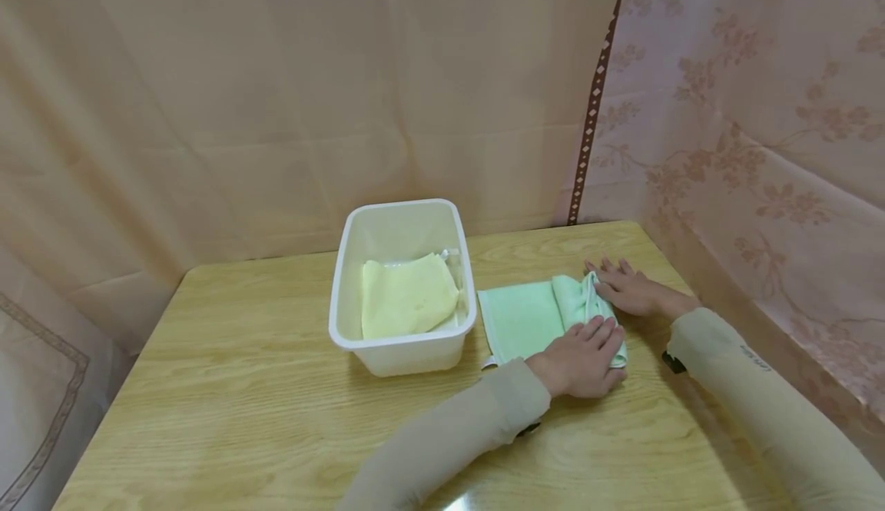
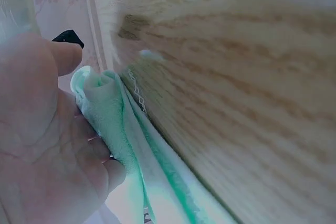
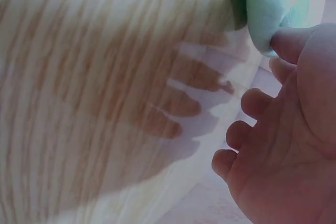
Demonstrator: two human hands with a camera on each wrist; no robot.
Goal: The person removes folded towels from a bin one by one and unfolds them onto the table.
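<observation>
A mint-green towel lies on the table, its left part flat and its right part folded over in soft layers. My left hand rests across the near right part of the fold, fingers extended. In the left wrist view the towel's layered edge runs under the fingers of that hand. At the far right edge of the fold is my right hand, fingers spread. The right wrist view shows this hand with its thumb touching the rounded towel edge and the other fingers off the cloth.
Left of the towel stands a white plastic bin with a folded yellow towel inside. The wooden table reaches back to a beige curtain. A pink floral curtain hangs along the right side.
</observation>
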